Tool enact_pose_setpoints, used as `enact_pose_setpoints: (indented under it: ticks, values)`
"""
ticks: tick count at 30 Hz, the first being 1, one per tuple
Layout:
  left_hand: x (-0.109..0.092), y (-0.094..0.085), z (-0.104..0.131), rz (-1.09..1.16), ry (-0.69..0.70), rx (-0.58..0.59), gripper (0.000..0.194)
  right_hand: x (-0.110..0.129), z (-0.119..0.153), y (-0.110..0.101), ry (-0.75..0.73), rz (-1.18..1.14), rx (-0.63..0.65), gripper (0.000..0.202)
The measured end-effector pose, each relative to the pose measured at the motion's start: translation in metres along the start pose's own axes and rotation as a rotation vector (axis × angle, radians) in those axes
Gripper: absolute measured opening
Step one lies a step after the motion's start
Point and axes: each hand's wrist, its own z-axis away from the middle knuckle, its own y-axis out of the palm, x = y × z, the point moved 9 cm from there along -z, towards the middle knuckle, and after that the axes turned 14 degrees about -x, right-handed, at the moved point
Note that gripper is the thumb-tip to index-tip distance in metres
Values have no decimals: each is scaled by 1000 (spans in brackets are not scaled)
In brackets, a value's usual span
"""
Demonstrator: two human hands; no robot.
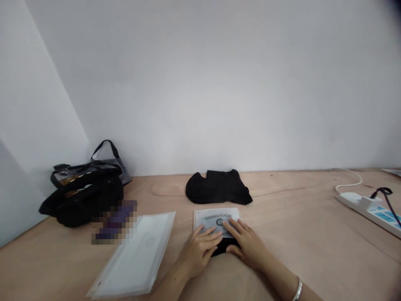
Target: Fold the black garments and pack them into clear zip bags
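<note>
The left hand (200, 247) rested on the frosted bag (205, 218), its fingers extended and slightly apart. The right hand (249, 244), also with loosely spread fingers, touched the bag's right side. The bag lay on the table (275, 225), black cloth (223, 246) showing at its near edge.

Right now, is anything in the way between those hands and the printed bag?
Nothing visible: the left hand and right hand both have fingers on the printed bag. Black fabric shows at its near edge; another black cloth lies beyond it.
</note>
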Motion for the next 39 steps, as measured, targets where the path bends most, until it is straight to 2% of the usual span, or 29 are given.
enact_pose_setpoints:
  ticks: [2,7,12,17,28,30,32,35,39]
  values:
    - [-1,-3,1,-1,8,3,38,1,0,-2,-12,-8,-12,66]
    - [7,-11,6,-12,-42,-30,63,0,4,-6,-48,-67,46,69]
    - [15,1,6,-8,6,-49,42,-3,4,-5,-34,-80,70,57]
    - [16,1,0,-6,14,-162,30,-4,2,-6,-26,-69,22,49]
    - [22,2,0,3,-51,-244,33,-2,-7,-10,5,-54,-120,47]
    - [23,-2,-1,9,-86,-249,31,-3,-6,-13,4,-41,-146,46]
    - [23,-10,1,2,-121,-216,42,-1,-3,-17,-24,-28,-184,45]
    - [29,-20,13,-32,-200,-117,69,13,2,-28,-136,-6,-261,47]
    - [48,-31,31,-67,-322,-65,73,51,0,-30,-252,-19,-325,40]
